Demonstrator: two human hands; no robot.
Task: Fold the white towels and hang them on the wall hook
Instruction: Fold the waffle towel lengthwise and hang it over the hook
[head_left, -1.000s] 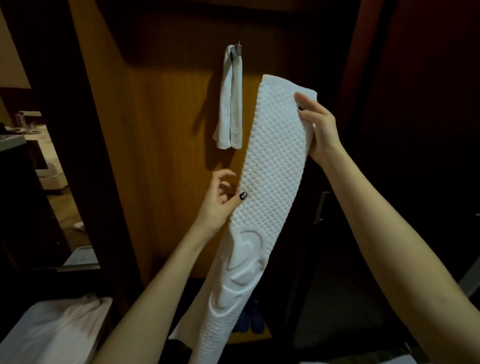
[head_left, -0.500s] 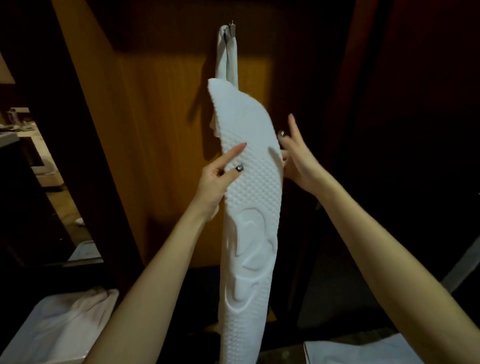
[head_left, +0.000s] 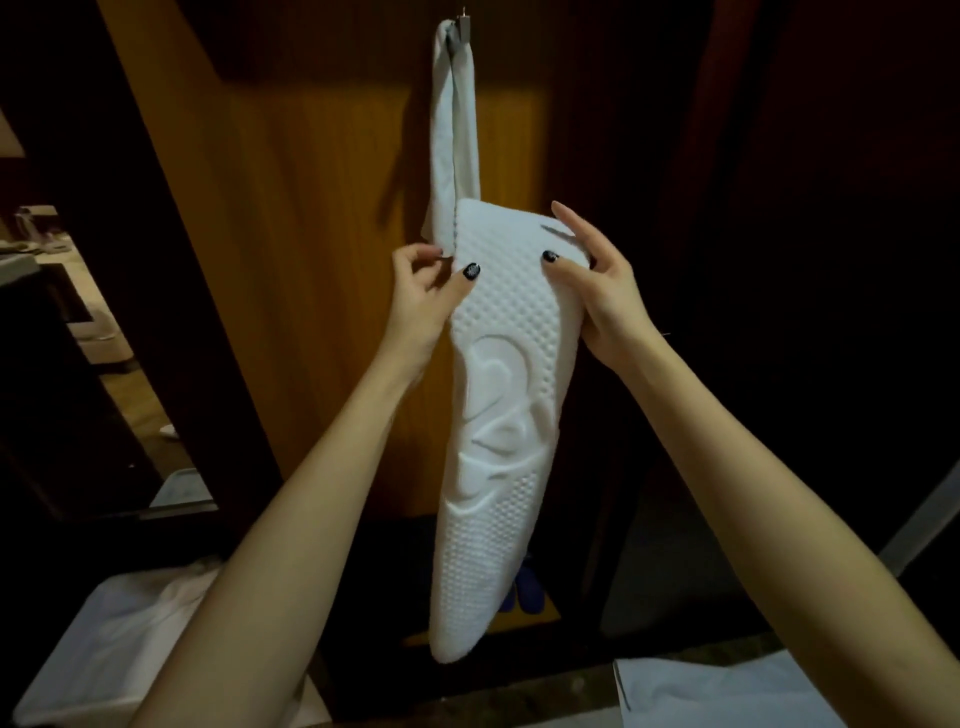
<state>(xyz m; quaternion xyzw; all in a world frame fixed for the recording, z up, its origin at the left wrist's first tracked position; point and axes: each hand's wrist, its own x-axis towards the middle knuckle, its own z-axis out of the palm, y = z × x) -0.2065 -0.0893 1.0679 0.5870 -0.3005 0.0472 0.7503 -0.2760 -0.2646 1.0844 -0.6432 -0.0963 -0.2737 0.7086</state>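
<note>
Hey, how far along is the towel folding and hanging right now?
Done: one thin towel hangs from the hook. In hand: the left hand and right hand grip the top of a folded textured towel, not yet hung. Left: that one, plus white cloth lying lower left and lower right, perhaps more towels.

wooden panel (head_left: 311, 260): upright, centre | blue object (head_left: 529, 590): at panel's foot, partly hidden | dim room (head_left: 98, 327): far left

You're wearing the single wide-angle cam on your head; it's facing fwd at the wood panel (head_left: 311, 234), close in at arm's length. Your left hand (head_left: 421, 306) and right hand (head_left: 602, 301) are sitting mid-frame on the textured towel (head_left: 498, 441), w/ the hook (head_left: 464, 23) touching the top edge.
</note>
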